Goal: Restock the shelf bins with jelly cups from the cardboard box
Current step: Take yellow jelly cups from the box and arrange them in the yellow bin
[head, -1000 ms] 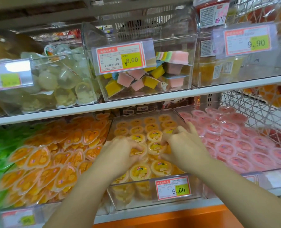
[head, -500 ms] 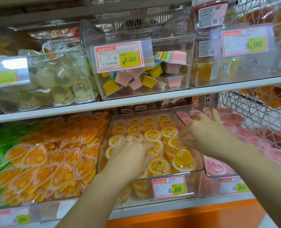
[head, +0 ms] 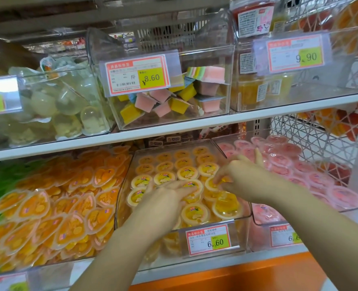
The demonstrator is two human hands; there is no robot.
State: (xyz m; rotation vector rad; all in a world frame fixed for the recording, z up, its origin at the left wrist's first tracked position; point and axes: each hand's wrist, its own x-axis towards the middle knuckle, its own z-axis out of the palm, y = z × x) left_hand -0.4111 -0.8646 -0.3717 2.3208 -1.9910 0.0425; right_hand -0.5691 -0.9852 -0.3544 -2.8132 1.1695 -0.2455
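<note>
A clear bin [head: 246, 215] on the lower shelf holds several round yellow jelly cups [head: 187, 172] in rows, lids up. My left hand [head: 165, 199] lies flat on the cups at the bin's front left, fingers straight and pointing right. My right hand [head: 244, 178] reaches in from the right, its fingertips and thumb curled round one yellow cup [head: 211, 184] in the middle of the bin. One cup [head: 226, 204] at the front right lies tilted. The cardboard box is out of view.
Pink jelly cups [head: 299, 175] fill the bin to the right, and orange heart-shaped jellies [head: 58, 206] the bin to the left. The upper shelf [head: 173, 128] hangs low over the bins and carries a box of square cups [head: 167, 101]. A white wire basket [head: 312, 133] stands far right.
My right hand came back left from the pink bin's edge and now pinches a yellow cup. My left hand stayed on the front cups and flattened out.
</note>
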